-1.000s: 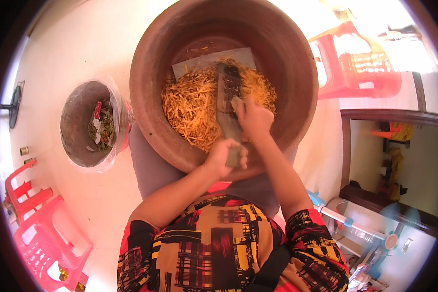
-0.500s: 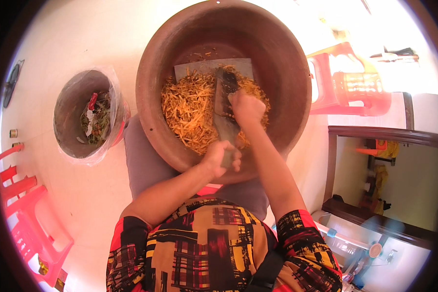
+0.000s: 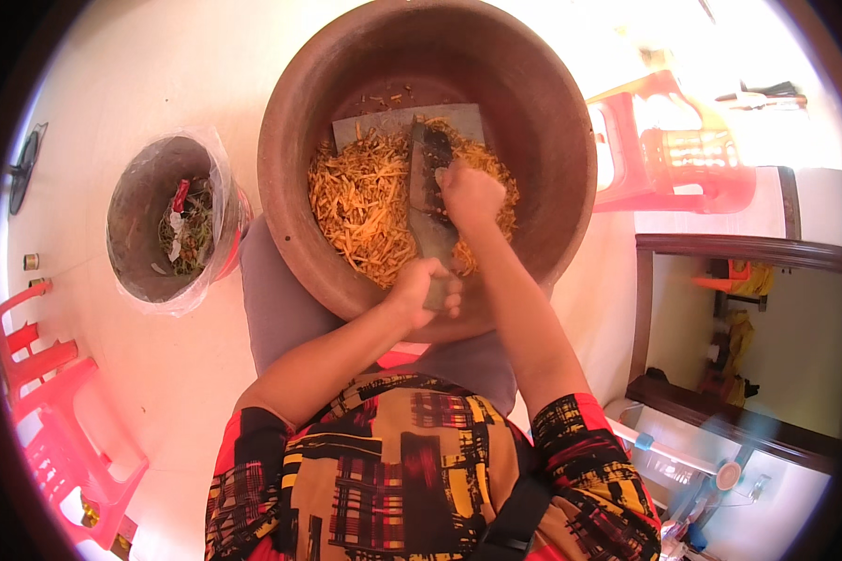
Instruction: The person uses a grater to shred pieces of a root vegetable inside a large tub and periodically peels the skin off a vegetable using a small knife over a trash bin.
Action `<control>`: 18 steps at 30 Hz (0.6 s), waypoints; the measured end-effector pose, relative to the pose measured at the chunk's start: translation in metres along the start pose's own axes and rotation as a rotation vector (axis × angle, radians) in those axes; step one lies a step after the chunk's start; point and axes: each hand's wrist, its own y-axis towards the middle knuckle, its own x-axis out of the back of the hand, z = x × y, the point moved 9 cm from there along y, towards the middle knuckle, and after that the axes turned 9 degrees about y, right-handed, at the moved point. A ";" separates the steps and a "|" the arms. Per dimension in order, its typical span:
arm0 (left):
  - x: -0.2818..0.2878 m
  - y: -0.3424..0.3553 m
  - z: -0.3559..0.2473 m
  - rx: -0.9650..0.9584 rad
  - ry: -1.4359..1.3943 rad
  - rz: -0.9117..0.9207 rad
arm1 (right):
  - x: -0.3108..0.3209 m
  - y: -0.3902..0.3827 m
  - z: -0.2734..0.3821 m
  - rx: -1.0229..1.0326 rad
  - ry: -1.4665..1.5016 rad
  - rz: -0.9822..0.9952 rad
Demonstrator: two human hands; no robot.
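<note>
A big reddish-brown basin (image 3: 288, 178) is tilted toward me at my lap. Inside lies a mound of orange-yellow shreds (image 3: 357, 201), partly over a flat grey board (image 3: 468, 122). A long dark grater (image 3: 425, 229) leans lengthwise on the mound. My left hand (image 3: 424, 290) is wrapped round its near end, at the basin's front rim. On the grater's right edge, my right hand (image 3: 473, 196) is closed with its fingers against the surface. Whatever it pinches is mostly hidden and cannot be named.
To the left stands a bin (image 3: 145, 252) lined with clear plastic, holding plant scraps. Red plastic chairs are at the lower left (image 3: 79, 439) and right (image 3: 688, 159). A dark-framed mirror (image 3: 748, 346) and a light-blue tubular frame (image 3: 683, 458) are at the right.
My right hand stays on the grater with barely any shift. My left hand keeps its hold. The basin and hands sit slightly higher in the picture.
</note>
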 end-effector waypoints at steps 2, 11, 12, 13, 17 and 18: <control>-0.009 -0.001 0.000 0.001 -0.001 0.010 | 0.005 -0.002 -0.006 0.048 0.006 -0.074; 0.003 0.001 0.011 0.044 -0.040 0.025 | 0.007 -0.022 0.012 0.071 -0.017 -0.097; 0.006 0.001 0.016 0.043 -0.038 0.041 | -0.009 0.003 0.008 0.052 -0.021 -0.065; 0.002 -0.001 0.020 0.058 -0.051 0.041 | -0.014 0.023 0.004 0.034 -0.034 -0.049; 0.001 -0.005 0.007 0.016 -0.054 0.003 | -0.037 0.066 -0.007 -0.148 -0.010 0.158; -0.001 -0.005 0.008 0.002 -0.054 0.025 | -0.038 0.065 -0.009 -0.164 -0.010 0.176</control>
